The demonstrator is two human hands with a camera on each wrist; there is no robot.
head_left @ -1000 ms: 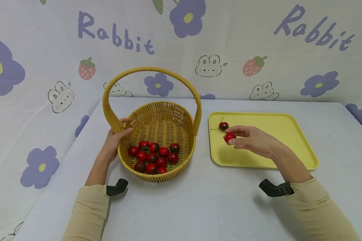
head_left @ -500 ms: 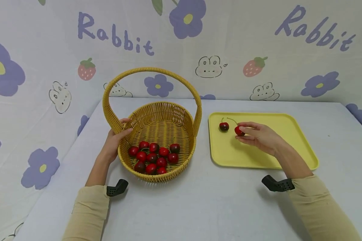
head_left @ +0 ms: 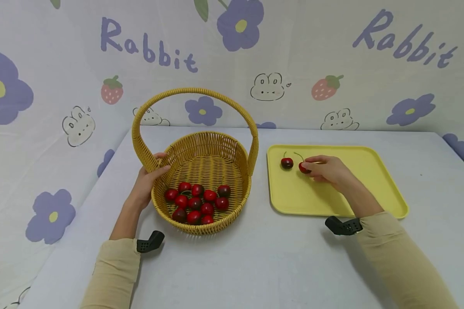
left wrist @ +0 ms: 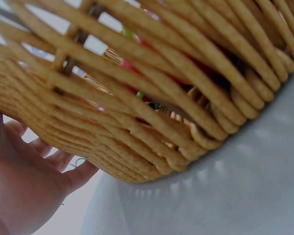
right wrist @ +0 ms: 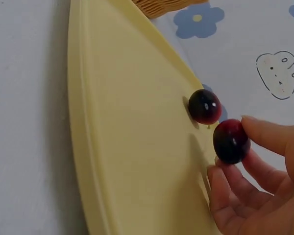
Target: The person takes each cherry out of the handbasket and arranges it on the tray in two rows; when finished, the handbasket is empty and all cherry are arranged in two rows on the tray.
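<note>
Head view: wicker basket (head_left: 201, 171) with a tall hoop handle (head_left: 195, 91) stands on the pale bench (head_left: 255, 257), left of a yellow tray (head_left: 371, 171). Left hand (head_left: 147, 182) grips the basket's near-left rim at the foot of the handle, thumb over the edge, fingers curled round the weave. A heap of red and dark cherries (head_left: 196, 202) lies in the basket's near half. Right hand (head_left: 328, 169) is low over the tray's far-left part, thumb and fingertips pinching a red cherry (head_left: 303, 168), its stem arcing up and left. Just beside it, apart, a darker cherry (head_left: 287, 162) lies on the tray. Both sleeves are beige; a black mount sits at each wrist. Backdrop cloth is printed with flowers, rabbits and strawberries.

Left wrist view: basket wall (left wrist: 152, 98) fills the frame from close in. Palm and fingers of the left hand (left wrist: 29, 181) press against the weave at lower left. Bits of red and green show through the gaps. Bench surface (left wrist: 225, 196) at lower right.

Right wrist view: tray (right wrist: 132, 147) runs edge-on through the frame. Pinched cherry (right wrist: 231, 141) sits between the thumb above and fingers (right wrist: 230, 191) below; whether it touches the tray cannot be told. Darker cherry (right wrist: 204, 106) lies on the tray just beyond it, close but not touching. Basket edge (right wrist: 161, 5) shows at the top.
</note>
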